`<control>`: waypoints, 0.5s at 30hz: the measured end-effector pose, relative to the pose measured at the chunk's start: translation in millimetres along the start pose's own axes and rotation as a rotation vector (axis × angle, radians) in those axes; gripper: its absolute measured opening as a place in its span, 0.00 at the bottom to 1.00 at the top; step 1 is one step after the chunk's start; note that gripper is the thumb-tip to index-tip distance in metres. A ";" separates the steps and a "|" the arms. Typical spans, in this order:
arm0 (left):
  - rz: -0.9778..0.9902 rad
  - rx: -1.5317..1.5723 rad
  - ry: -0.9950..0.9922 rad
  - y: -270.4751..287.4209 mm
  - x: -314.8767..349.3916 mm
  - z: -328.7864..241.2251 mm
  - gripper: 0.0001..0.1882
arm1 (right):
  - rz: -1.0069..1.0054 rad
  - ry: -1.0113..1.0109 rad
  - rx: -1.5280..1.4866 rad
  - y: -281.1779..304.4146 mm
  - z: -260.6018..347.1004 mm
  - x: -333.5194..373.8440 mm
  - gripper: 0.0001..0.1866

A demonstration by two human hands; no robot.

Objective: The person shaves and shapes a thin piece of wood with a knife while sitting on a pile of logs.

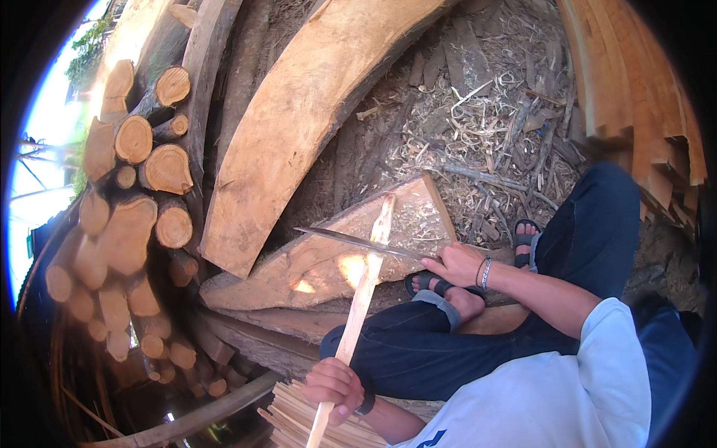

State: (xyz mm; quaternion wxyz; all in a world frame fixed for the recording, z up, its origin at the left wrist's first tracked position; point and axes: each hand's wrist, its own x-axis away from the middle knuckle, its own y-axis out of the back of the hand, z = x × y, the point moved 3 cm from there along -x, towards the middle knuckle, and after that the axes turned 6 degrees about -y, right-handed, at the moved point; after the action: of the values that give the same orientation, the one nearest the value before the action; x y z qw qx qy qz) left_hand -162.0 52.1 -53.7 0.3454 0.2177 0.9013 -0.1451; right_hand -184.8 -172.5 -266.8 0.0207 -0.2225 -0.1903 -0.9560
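My left hand is wrapped round the lower part of a pale split wooden stick. The stick slants up and away, and its far end lies over a thick wedge-shaped wood slab. In my right hand is a long knife, its fingers closed at the handle end. The blade points left and crosses the stick near its far end; whether it touches the wood I cannot tell. The handle is mostly hidden by the fingers. Small wood chips lie on the slab's right side.
Cut logs are stacked at the left. A long curved plank lies beyond the slab. Shavings and bark cover the ground at the upper right, near stacked boards. Split sticks lie beside my left forearm.
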 end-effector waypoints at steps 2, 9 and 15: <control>-0.026 0.001 -0.008 2.7 4.9 0.3 0.17 | -0.004 0.004 -0.010 -1.6 0.5 1.3 0.36; -0.005 0.005 0.007 5.9 3.6 2.4 0.18 | 0.003 -0.017 0.008 0.3 7.1 3.9 0.36; 0.004 0.031 -0.006 9.1 1.3 1.8 0.18 | -0.026 0.056 0.016 -1.5 24.9 16.9 0.36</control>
State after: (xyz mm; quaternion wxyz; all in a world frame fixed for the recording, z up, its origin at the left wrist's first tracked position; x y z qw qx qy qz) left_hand -157.3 59.5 -56.9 0.3450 0.2242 0.8974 -0.1592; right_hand -189.7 -161.0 -239.4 0.0155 -0.1931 -0.2000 -0.9604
